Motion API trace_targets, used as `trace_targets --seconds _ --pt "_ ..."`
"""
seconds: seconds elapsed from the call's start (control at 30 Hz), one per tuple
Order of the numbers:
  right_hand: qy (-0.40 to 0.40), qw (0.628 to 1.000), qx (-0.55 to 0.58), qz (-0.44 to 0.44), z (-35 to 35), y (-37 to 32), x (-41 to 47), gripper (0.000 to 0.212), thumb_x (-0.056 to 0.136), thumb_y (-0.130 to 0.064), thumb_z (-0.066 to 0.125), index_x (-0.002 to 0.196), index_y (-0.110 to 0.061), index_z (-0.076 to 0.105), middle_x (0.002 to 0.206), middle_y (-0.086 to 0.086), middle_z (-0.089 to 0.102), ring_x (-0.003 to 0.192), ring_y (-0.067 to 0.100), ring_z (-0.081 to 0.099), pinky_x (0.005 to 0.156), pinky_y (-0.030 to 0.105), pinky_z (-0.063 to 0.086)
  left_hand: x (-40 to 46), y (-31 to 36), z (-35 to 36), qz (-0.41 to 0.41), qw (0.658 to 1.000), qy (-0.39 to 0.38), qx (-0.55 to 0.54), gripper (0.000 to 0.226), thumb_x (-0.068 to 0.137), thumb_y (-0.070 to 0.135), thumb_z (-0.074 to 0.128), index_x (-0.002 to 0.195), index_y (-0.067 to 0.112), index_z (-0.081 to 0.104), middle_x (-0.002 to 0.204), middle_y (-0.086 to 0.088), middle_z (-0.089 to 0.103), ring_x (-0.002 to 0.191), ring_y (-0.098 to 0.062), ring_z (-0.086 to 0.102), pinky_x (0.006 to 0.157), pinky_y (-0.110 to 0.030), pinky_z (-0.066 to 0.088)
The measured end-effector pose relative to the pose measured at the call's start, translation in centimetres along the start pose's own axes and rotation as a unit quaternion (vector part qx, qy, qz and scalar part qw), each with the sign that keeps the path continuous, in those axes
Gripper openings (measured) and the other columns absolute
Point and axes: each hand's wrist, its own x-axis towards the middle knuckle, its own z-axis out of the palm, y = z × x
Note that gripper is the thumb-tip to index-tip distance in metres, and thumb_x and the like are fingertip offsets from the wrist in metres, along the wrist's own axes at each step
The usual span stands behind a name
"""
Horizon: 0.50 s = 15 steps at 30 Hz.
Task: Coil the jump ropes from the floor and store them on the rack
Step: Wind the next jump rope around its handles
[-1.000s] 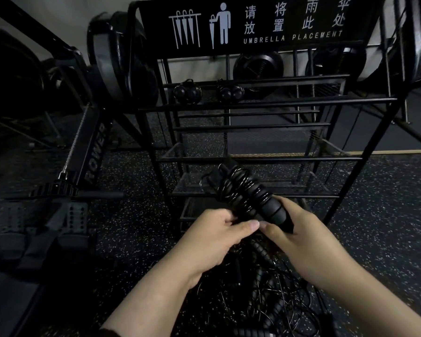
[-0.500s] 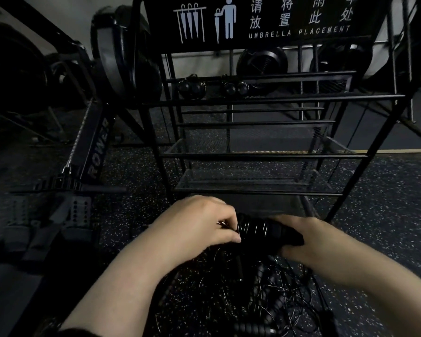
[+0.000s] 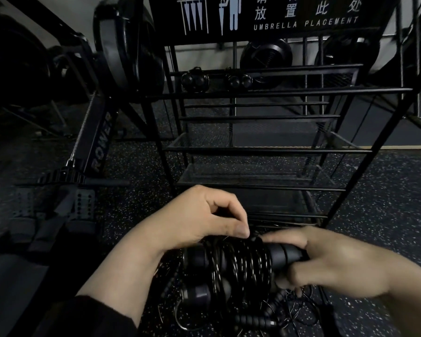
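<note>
The sign (image 3: 272, 15) is cut off at the top; right hand (image 3: 326, 263) blurred

Coiled jump rope (image 3: 241, 261): black, its thin cable wound in tight glinting turns around the black handles; it lies roughly level in front of me, just above the floor.
Loose jump ropes (image 3: 258, 317): black ribbed handles and thin cables tangled on the speckled floor beneath the bundle.
Rack (image 3: 265, 152): black metal, several mesh shelves, upright just beyond the ropes.
</note>
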Motion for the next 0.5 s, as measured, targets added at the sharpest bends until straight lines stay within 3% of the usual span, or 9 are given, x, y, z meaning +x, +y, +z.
trace_targets --seconds 0.1,0.13,0.2,0.23,0.27,0.33,0.4,0.5 --pt "0.025 0.992 0.104 -0.066 0.2 0.2 0.1 0.046 0.086 0.002 0.057 0.129 -0.011 0.064 0.089 0.004 0.070 0.076 0.020 0.056 0.072 0.032 0.051 0.5 -0.9 0.6 -0.004 0.996 0.028 -0.084 0.014 0.081 0.044 0.080 0.082 0.030 0.080 0.080 0.011 0.073 0.076 -0.002 0.067 0.070 -0.014 0.049" --pt "0.041 0.985 0.142 -0.090 0.3 0.4 0.2 0.042 0.085 0.002 0.058 0.126 -0.007 0.064 0.083 0.005 0.065 0.073 0.020 0.055 0.069 0.031 0.049 0.7 -1.6 0.9 -0.015 0.992 0.061 -0.105 0.010 0.089 0.035 0.075 0.086 0.027 0.080 0.087 0.007 0.075 0.085 -0.009 0.070 0.073 -0.016 0.052" --pt "0.088 0.966 0.203 -0.131 0.4 0.7 0.3 0.031 0.085 -0.006 0.065 0.116 -0.008 0.068 0.078 0.008 0.059 0.069 0.023 0.053 0.067 0.035 0.047 0.8 -3.3 1.4 -0.081 0.971 0.149 -0.167 0.026 0.102 0.005 0.054 0.093 0.016 0.076 0.099 -0.007 0.073 0.103 -0.032 0.070 0.070 -0.022 0.056" --pt "0.117 0.959 0.217 -0.140 0.3 0.9 0.5 0.027 0.085 -0.008 0.067 0.111 -0.011 0.070 0.078 0.008 0.058 0.069 0.026 0.052 0.066 0.039 0.044 0.7 -3.7 2.0 -0.108 0.960 0.175 -0.188 0.036 0.104 -0.003 0.046 0.087 0.014 0.072 0.094 -0.009 0.068 0.096 -0.034 0.069 0.063 -0.022 0.055" --pt "0.146 0.953 0.223 -0.143 0.3 1.0 0.7 0.026 0.085 -0.007 0.066 0.109 -0.013 0.071 0.078 0.008 0.057 0.068 0.027 0.051 0.066 0.043 0.041 0.5 -3.3 2.7 -0.118 0.961 0.178 -0.176 0.045 0.103 -0.007 0.043 0.076 0.017 0.069 0.081 -0.007 0.063 0.077 -0.025 0.067 0.054 -0.022 0.049" --pt "0.197 0.943 0.227 -0.141 0.3 1.3 1.1 0.033 0.084 -0.003 0.064 0.115 -0.014 0.072 0.081 0.007 0.060 0.071 0.029 0.048 0.066 0.046 0.038 0.6 -2.0 3.9 -0.130 0.967 0.161 -0.151 0.059 0.100 -0.012 0.038 0.060 0.024 0.061 0.060 0.002 0.049 0.051 -0.008 0.044 0.045 -0.020 0.033" --pt "0.254 0.927 0.241 -0.136 0.3 1.3 1.3 0.038 0.085 0.000 0.068 0.118 -0.018 0.073 0.087 0.006 0.065 0.074 0.030 0.048 0.067 0.044 0.039 1.2 -0.9 4.3 -0.132 0.966 0.152 -0.162 0.045 0.103 -0.004 0.035 0.069 0.018 0.054 0.056 0.006 0.042 0.047 -0.006 0.029 0.043 -0.021 0.021" --pt "0.343 0.907 0.222 -0.103 0.2 0.8 1.4 0.039 0.093 0.001 0.060 0.113 -0.029 0.076 0.104 0.000 0.076 0.083 0.023 0.060 0.072 0.036 0.045 1.8 -0.7 4.2 -0.146 0.965 0.152 -0.155 0.027 0.107 0.014 0.039 0.081 0.015 0.044 0.063 0.005 0.037 0.048 -0.007 0.023 0.043 -0.023 0.017"
